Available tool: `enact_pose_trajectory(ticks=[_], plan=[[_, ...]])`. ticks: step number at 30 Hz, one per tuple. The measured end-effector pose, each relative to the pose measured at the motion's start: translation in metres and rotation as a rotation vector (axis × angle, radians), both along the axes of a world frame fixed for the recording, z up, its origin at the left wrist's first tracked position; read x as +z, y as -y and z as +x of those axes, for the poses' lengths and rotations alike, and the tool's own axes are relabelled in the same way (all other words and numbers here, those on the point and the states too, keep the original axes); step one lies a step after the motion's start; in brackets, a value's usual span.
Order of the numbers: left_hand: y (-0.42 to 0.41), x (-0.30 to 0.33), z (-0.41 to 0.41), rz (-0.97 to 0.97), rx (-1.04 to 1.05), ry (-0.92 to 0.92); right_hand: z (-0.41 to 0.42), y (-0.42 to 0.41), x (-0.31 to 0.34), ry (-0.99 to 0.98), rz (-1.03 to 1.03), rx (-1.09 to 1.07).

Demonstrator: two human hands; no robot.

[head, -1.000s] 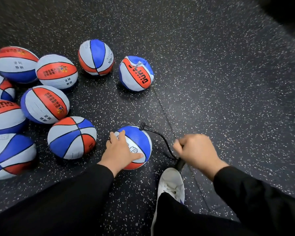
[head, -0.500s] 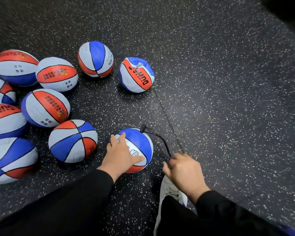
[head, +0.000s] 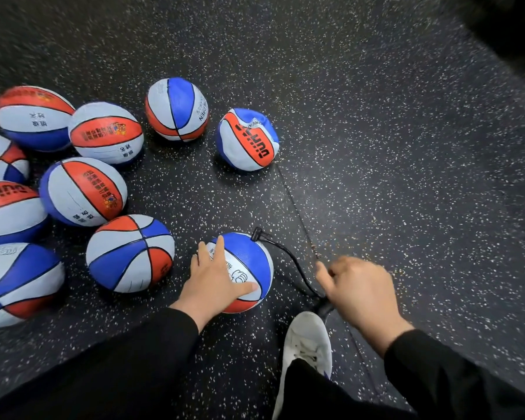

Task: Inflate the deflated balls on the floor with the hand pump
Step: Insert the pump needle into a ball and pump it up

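Dented ball (head: pixel 247 140): orange panel, black letters "QUNHE", partly legible. Ball at the left edge (head: pixel 9 209): same lettering, cut off. Far middle ball (head: pixel 176 110): "CHILDREN". Other printing unreadable.

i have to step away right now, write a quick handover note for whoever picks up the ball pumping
Left hand: fingers spread flat on the blue, white and orange ball nearest the white shoe, steadying it.
Right hand: curled over the black hand pump's handle, which is mostly hidden.
The thin black hose runs from the pump to the top of that ball.
Done: hose attached. That ball's firmness can't be judged.
Left: the dented ball with the orange band looks soft. The clustered balls further left look rounder; check each.
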State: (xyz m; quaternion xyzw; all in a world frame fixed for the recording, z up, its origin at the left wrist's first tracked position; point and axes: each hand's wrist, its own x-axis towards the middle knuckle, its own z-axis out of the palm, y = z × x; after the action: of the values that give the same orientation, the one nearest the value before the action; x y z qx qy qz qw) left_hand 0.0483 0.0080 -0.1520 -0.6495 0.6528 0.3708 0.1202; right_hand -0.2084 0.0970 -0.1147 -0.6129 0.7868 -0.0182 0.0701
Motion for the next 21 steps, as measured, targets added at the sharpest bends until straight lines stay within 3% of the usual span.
enact_pose_trajectory(ticks=[7, 11, 17, 21], plan=[[0.002, 0.001, 0.002, -0.041, -0.024, -0.021, 0.039, -0.010, -0.057, 0.048, 0.084, 0.162], [0.006, 0.001, 0.004, -0.031, -0.029, -0.018, 0.026, 0.007, -0.035, -0.028, 0.185, 0.172], [0.006, 0.001, 0.001, -0.046, -0.017, -0.013, 0.003, 0.043, 0.052, 0.035, -0.001, 0.110], [0.003, 0.000, 0.000, -0.060, -0.014, -0.007, -0.001, 0.029, 0.016, -0.011, 0.048, -0.021]])
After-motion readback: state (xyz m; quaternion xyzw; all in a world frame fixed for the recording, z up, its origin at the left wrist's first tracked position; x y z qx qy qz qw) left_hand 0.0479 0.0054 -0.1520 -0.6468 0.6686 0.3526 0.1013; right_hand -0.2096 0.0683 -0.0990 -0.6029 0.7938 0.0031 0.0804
